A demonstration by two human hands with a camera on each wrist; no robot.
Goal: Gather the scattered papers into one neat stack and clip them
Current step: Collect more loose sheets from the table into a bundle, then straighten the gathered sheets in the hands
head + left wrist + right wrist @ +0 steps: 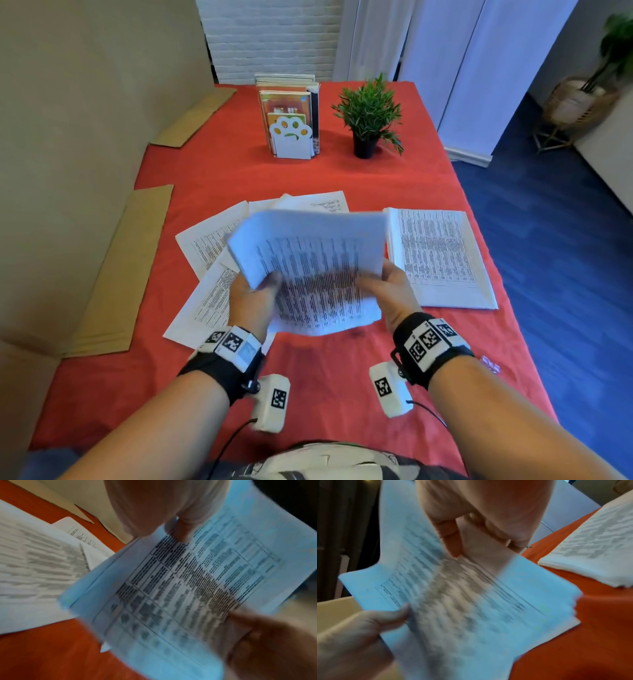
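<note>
I hold a bundle of printed sheets (308,263) tilted above the red table (325,377), blurred by motion. My left hand (262,284) grips its left edge, thumb on top, and my right hand (375,279) grips its right edge. The left wrist view shows my left hand (178,534) pinching the sheets (171,588). In the right wrist view my right hand (458,550) pinches the same sheets (462,601). Loose pages (205,246) lie fanned on the table to the left and behind. A thicker pile of pages (442,257) lies flat to the right.
A book stand with a paw-shaped end (291,137) and a potted plant (368,116) stand at the back. A small clear object (490,364) lies near the table's right edge. Cardboard strips (126,274) line the left wall. Blue floor drops off on the right.
</note>
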